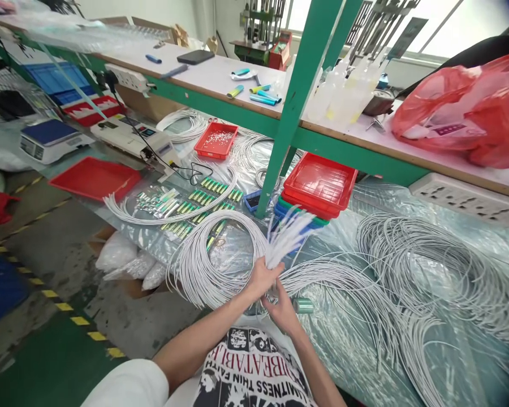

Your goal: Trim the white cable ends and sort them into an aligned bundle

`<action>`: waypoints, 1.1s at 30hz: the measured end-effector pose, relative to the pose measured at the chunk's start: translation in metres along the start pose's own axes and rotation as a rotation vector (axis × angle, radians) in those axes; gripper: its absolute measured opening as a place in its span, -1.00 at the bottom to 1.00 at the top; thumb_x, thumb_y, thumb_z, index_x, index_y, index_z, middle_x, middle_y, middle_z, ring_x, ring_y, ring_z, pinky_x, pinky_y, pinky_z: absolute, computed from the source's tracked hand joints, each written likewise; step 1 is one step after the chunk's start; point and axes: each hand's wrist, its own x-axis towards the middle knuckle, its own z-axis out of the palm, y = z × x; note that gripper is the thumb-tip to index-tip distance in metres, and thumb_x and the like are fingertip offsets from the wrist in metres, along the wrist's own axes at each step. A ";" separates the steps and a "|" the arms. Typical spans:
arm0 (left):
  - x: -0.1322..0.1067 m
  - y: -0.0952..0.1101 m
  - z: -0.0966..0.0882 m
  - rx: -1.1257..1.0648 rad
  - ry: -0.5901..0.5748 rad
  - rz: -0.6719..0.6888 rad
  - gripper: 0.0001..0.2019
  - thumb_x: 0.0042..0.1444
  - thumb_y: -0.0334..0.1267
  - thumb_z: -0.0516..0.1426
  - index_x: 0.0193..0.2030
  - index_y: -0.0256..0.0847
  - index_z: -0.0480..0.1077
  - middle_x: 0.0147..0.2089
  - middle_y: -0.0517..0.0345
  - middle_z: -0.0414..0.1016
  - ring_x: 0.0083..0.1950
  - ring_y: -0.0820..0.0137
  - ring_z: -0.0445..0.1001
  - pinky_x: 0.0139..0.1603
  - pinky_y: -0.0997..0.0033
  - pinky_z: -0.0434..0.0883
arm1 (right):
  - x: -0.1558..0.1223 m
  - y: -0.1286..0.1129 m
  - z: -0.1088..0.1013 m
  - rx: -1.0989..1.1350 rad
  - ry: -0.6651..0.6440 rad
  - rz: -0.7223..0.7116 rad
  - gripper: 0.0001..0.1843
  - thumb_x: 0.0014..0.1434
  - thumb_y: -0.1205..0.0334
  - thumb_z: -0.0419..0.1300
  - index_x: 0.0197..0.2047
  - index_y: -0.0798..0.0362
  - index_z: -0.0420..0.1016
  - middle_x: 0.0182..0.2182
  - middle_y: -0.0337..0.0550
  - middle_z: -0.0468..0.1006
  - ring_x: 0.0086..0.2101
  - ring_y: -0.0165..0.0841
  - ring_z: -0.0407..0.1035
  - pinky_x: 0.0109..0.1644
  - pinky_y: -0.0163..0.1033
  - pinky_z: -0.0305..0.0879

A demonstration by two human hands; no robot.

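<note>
My left hand is closed around a bundle of thin white cables, and their loose ends fan out above the fist, slightly blurred. Just below it, my right hand curls its thumb and index finger around the lower part of the bundle; its other fingers are hidden. A large coil of white cables lies left of my hands. More cables stretch across the table to the right. Close to my right hand lies a small green roll.
Stacked red trays stand behind my hands, beside a green post. Green-and-silver parts lie at left, near an empty red tray and a benchtop machine. A big grey cable coil lies right. A shelf spans the back.
</note>
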 end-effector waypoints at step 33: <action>-0.078 -0.022 0.032 0.589 -0.768 0.535 -0.48 0.09 -0.40 0.09 0.22 -0.25 0.14 0.15 -0.14 0.32 0.21 0.12 0.28 0.23 0.03 0.26 | -0.054 -0.055 -0.080 0.854 0.692 0.133 -0.76 0.10 0.06 0.27 -0.46 0.02 0.42 -0.53 -0.28 0.48 -0.31 -0.26 0.49 -0.05 -0.13 0.36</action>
